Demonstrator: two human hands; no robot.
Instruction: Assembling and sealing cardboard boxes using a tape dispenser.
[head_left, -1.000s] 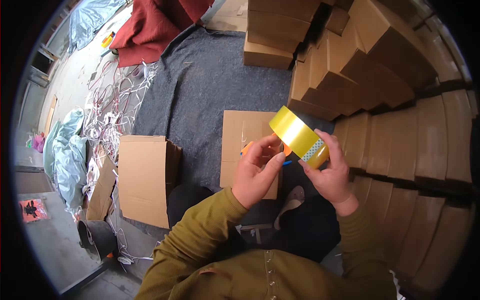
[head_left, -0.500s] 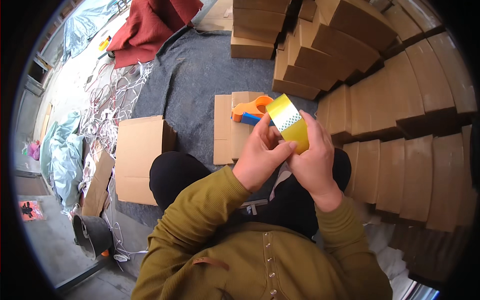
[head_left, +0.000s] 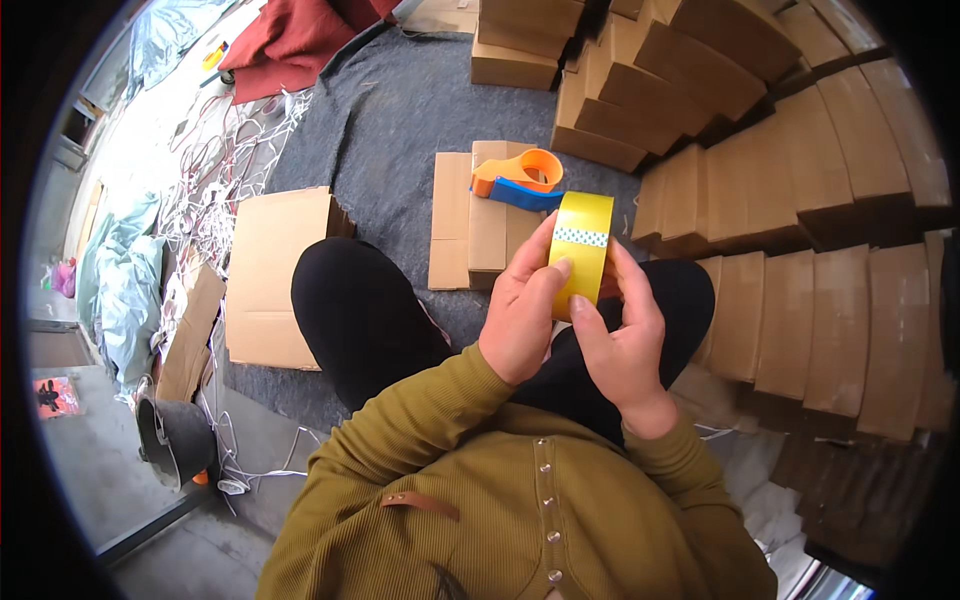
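One tape roll [head_left: 584,262] is gripped between left hand [head_left: 520,325] and right hand [head_left: 628,350]; I see wide blanket [head_left: 400,110] beyond the box [head_left: 490,235] edges.

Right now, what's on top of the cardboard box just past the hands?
An orange-and-blue tape dispenser lies on the cardboard box. I can't see the spot underneath it, or the box's lower right part behind the left hand.
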